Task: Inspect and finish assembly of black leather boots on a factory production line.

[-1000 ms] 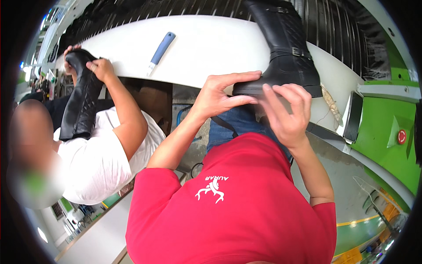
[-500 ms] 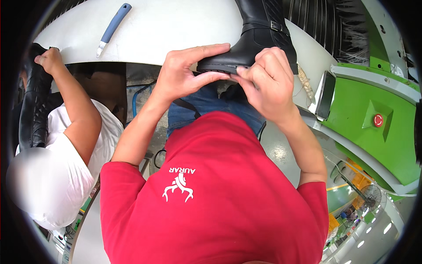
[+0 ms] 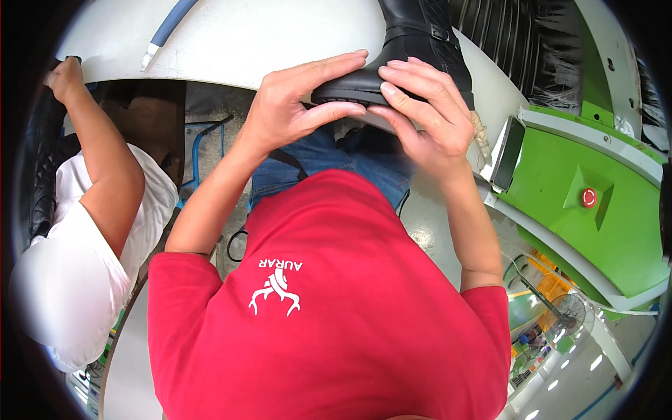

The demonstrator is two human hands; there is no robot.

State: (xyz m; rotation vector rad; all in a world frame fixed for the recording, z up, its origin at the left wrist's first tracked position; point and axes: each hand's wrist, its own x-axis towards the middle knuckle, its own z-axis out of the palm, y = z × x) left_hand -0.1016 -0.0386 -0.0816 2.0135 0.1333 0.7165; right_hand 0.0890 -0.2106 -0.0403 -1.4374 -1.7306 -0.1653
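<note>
While the wearer's red shirt point(image 3: 336, 336) fills the space nearest the camera, down at six o'clock, both hands meet higher up around a black boot point(image 3: 409, 43) at one o'clock. The work in hand looks like pressing or checking the boot's front where upper meets sole; judged from that, the next move calls for a steady hold on the forefoot and careful thumb placement along the sole's edge.

At eleven o'clock, the left hand point(image 3: 283, 105) makes a wide, half-open curve around the toe, its fingers along the upper and its thumb at the sole's edge. Just past one o'clock, the right hand point(image 3: 437, 115) holds the boot likewise, fingers slightly spread over the upper and thumb below, its tip close to the left thumb's. Whether anything thin is pinched there I cannot tell.

Beyond the hands, a white worktable point(image 3: 273, 42) curves across eleven and twelve o'clock, bearing a blue-handled tool point(image 3: 166, 28) between ten and eleven, apart from both hands. Past the boot's heel, toward two o'clock, are a pale twisted bundle point(image 3: 481, 140) and a dark-screened device point(image 3: 509, 154). At three o'clock stands a green machine point(image 3: 549, 168) with a red button point(image 3: 589, 198). Toward nine, a co-worker's bent arm point(image 3: 105, 154) shows.
</note>
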